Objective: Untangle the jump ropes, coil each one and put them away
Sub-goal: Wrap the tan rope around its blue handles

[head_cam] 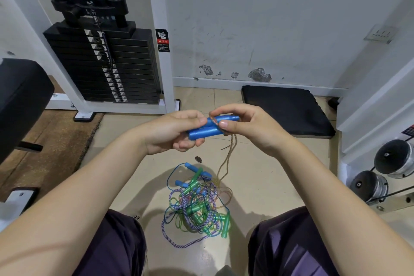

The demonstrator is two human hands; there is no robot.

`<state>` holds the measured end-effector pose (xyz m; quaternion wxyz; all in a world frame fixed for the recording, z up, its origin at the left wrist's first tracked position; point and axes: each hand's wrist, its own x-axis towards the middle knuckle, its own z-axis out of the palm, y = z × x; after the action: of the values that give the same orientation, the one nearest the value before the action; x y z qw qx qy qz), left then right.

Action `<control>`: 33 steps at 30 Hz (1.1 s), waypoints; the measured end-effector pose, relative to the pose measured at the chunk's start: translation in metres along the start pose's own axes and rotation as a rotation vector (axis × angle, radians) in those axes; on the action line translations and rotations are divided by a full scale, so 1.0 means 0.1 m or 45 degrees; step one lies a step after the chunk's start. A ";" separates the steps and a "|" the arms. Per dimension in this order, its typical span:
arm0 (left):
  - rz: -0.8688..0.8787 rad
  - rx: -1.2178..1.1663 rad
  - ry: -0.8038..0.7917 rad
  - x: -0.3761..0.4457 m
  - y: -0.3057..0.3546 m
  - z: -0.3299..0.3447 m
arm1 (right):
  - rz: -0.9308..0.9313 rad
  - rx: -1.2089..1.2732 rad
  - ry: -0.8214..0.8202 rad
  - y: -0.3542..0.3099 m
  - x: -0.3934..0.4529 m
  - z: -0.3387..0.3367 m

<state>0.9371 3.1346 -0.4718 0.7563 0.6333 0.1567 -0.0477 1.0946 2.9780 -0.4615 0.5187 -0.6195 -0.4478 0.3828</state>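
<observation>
Two blue handles (pixel 208 129) sit clamped in my curled left hand (pixel 172 132); my right hand (pixel 244 127) pinches their brown rope (pixel 228 159), trailing down to the tangled pile (pixel 197 206) on the floor (pixel 268 186).

red-and-black warning label (pixel 162 40) on white machine post (pixel 160 51), print too small to read

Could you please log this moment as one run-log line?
left hand grips blue handles | right hand pinches brown rope | tangled ropes on floor
</observation>
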 end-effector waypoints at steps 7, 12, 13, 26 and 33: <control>0.016 -0.032 0.089 0.04 -0.04 0.05 | -0.059 -0.054 0.063 -0.02 0.01 0.04; -0.040 0.004 0.080 0.02 0.01 0.11 | -0.030 -0.098 -0.027 -0.02 -0.01 0.01; -0.034 0.069 0.098 0.01 0.01 0.13 | -0.037 -0.132 -0.043 -0.03 -0.01 0.02; 0.098 0.344 0.120 0.05 -0.04 0.14 | -0.051 0.017 0.181 -0.01 0.01 0.07; 0.157 0.380 0.315 0.07 -0.01 0.16 | -0.042 -0.022 0.358 -0.01 0.02 0.18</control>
<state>0.9460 3.1198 -0.4729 0.6307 0.7477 0.2005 0.0540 1.0778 2.9857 -0.4632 0.5772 -0.6641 -0.3843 0.2796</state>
